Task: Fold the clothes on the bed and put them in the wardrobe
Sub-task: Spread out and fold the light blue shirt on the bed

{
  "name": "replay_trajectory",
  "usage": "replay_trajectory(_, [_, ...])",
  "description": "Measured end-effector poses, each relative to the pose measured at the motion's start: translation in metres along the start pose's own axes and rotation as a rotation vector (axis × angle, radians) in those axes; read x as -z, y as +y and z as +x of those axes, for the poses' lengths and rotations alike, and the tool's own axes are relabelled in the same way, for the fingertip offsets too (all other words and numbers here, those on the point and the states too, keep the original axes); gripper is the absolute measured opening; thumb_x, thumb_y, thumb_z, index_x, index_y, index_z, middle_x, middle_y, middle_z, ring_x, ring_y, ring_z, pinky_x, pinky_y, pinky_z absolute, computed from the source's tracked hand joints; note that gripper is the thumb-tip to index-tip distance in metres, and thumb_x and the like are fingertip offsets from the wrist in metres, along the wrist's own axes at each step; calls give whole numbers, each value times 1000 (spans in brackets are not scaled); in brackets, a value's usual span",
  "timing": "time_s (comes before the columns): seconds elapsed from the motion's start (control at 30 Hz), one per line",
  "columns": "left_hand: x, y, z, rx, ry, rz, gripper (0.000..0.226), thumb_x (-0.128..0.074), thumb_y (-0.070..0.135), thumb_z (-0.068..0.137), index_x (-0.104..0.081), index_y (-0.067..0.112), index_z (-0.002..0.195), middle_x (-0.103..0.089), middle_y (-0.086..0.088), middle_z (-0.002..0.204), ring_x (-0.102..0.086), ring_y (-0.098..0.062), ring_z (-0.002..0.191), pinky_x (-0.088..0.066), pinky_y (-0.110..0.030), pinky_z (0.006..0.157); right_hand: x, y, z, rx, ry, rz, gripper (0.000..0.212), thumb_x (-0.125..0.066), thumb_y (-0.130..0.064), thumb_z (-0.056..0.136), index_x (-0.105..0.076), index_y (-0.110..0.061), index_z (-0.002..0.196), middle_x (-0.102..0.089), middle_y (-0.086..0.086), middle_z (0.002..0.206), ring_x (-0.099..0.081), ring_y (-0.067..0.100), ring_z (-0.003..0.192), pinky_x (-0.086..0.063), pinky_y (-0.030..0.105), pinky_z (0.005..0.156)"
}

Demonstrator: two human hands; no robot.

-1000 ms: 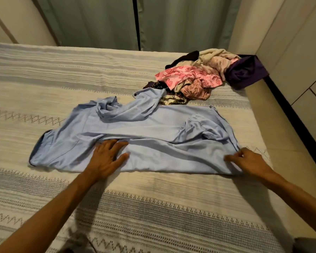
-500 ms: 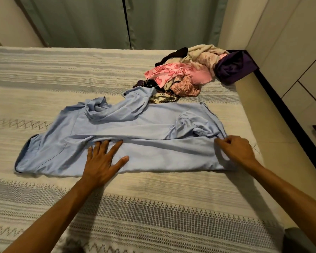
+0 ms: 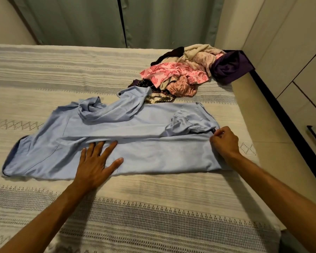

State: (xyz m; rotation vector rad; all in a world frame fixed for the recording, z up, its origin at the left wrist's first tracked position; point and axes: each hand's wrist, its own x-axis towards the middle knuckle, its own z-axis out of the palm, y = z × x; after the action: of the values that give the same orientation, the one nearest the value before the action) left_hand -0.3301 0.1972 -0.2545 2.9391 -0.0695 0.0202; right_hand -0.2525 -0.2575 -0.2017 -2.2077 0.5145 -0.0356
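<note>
Shirt: blue shirt [image 3: 135,143] spread flat on the bed [image 3: 153,207], ready for folding.
Left hand [image 3: 97,161]: fingers splayed, pressing the cloth to anchor it.
Right hand [image 3: 224,141]: fingers curled, apparently pinching the shirt's edge.
Pile [image 3: 190,70]: unfolded clothes waiting beyond.

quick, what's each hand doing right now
Left hand: open, fingers spread, pressing flat on the blue shirt.
Right hand: fingers curled, pinching the shirt's edge at its right end.
</note>
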Motion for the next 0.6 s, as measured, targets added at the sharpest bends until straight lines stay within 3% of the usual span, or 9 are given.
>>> replay_trajectory(0.1, [3,-3,0,-6,-9,-15,80,-19,90,89,-9,56,160,-22,0,170,-21,-35,156,-15,-60,126,1,-6,5,57,-14,-213,36,-68,-16,86,-47,-13,116,-60,10,107,-59,33,97,-50,40,76])
replay_trajectory(0.23, [5,-8,1,-17,-19,-54,83,-19,93,86,-10,56,160,-23,5,170,-22,-32,155,-15,-59,126,-9,-16,14,593,128,-546,56,-70,-28,86,-47,-18,136,-53,15,127,-55,33,107,-53,49,80])
replay_trajectory(0.33, [2,-12,2,-27,-16,-39,83,-18,93,86,-9,56,160,-22,6,170,-21,-31,156,-14,-59,126,-19,-34,31,838,-46,-865,53,-56,-46,92,-53,-26,141,-55,11,140,-56,32,121,-48,54,95])
replay_trajectory(0.43, [0,-13,2,-25,-19,-38,82,-17,93,87,-6,57,159,-19,6,171,-18,-29,157,-12,-58,127,-29,-55,42,785,-121,-1007,32,-55,-36,99,-64,-23,126,-72,6,113,-67,29,105,-39,53,103])
replay_trajectory(0.5, [0,-12,4,-31,-18,-46,81,-18,93,87,-6,57,159,-20,6,171,-17,-29,158,-12,-58,127,-27,-72,44,814,-21,-997,19,-60,-28,95,-67,-15,108,-74,9,96,-69,32,90,-42,52,98])
replay_trajectory(0.6, [2,-14,2,-25,-21,-14,81,-18,92,88,-6,57,160,-22,5,170,-18,-29,158,-11,-58,127,-18,-109,37,907,171,-753,10,-59,-19,86,-64,-11,87,-69,15,72,-65,34,65,-50,50,82])
